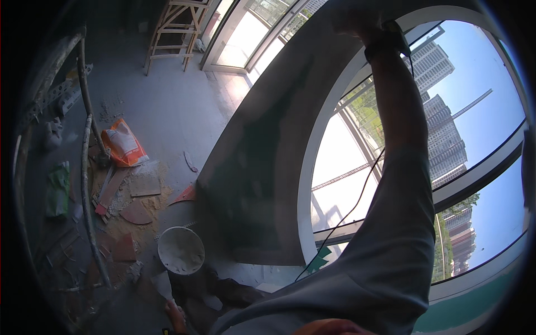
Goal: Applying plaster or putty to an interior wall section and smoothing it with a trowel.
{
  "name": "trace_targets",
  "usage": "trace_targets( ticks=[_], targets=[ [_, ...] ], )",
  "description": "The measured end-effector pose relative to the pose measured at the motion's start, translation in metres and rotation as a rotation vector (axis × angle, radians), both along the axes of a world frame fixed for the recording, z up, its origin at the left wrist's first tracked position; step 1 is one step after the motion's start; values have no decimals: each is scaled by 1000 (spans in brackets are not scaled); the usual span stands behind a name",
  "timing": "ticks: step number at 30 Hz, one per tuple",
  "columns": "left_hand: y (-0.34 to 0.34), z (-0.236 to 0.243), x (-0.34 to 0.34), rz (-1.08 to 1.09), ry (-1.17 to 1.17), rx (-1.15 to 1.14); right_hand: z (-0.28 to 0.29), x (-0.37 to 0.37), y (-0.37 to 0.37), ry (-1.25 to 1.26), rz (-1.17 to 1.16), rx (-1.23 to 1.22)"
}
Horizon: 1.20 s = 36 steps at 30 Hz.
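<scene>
Low in the view, my left hand (176,314) is closed around a putty knife (163,285) with a broad pale blade. Just beyond the blade stands a white round bucket (202,245) with whitish paste inside. My right arm reaches far up to the curved wall panel (262,151), which is grey and green with smeared patches. At its upper end, my right hand (357,21) is close to the panel's surface beside the round window frame. Shadow hides its fingers, so anything held there cannot be made out. A dark strap with a small device (388,42) circles that wrist.
A thin black cable (357,204) hangs past the round window (335,162). Rough wooden poles (86,162) stand at left, near an orange-and-white bag (124,144), board scraps (137,213) and a green bag (58,188). A wooden ladder (177,33) stands by the glass door (234,44).
</scene>
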<state>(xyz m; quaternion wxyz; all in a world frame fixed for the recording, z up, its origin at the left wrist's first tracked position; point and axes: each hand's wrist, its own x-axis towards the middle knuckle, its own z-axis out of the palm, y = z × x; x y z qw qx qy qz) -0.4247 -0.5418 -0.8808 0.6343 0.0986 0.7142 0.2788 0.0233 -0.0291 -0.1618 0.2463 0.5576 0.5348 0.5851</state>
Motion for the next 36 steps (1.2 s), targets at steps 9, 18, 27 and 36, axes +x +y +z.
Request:
trace_targets(
  ticks=[9, 18, 27, 36],
  targets=[
    [62, 54, 18, -19, -78, 103, -108, -20, -15, 228, -81, -174],
    [60, 65, 13, -48, -75, 152, -278, 0, -110, 247, 65, -382],
    [29, 77, -21, -57, 31, 123, -370, 9, -211, 170, -95, -692],
    [29, 96, -39, -156, 36, 124, -434, 30, -315, 65, -208, -920]
  ],
)
